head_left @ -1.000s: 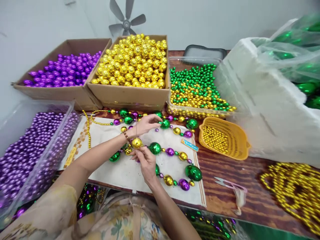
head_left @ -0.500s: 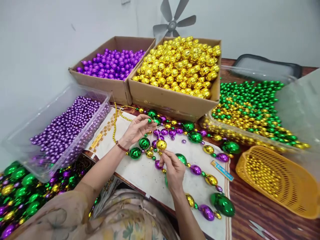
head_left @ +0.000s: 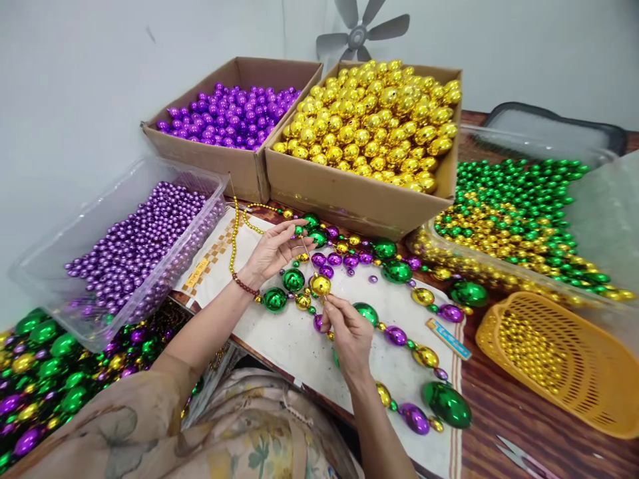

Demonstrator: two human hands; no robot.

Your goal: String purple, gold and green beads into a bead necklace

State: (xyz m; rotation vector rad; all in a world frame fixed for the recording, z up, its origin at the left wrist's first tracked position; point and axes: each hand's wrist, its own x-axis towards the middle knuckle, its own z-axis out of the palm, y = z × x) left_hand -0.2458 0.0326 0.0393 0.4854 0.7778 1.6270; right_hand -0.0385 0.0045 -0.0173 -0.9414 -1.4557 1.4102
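Note:
Between the thumb and forefinger of my left hand [head_left: 273, 253] is a small green bead [head_left: 298, 230], with the other fingers spread. A thin pale string [head_left: 308, 255] runs down from there to a large gold bead [head_left: 320, 285]. My right hand [head_left: 350, 332] is closed, thumb and forefinger pinching the string just below that gold bead. Around both hands, a strand of green, purple and gold beads [head_left: 395, 336] curves over a white cloth [head_left: 289, 346]. A cord of small gold beads [head_left: 233, 246] lies beside my left wrist.
Cardboard boxes of purple beads [head_left: 229, 163] and gold beads [head_left: 359, 199] stand at the back. Clear tubs flank them, with lilac beads [head_left: 140, 233] left and green and gold beads [head_left: 514, 199] right. A yellow basket [head_left: 594, 359] and scissors [head_left: 519, 456] lie at right.
The camera view has shifted slightly, moving the scene a little to the right. The large gold bead stays on the string by my right fingertips; both hands keep nearly the same pose.

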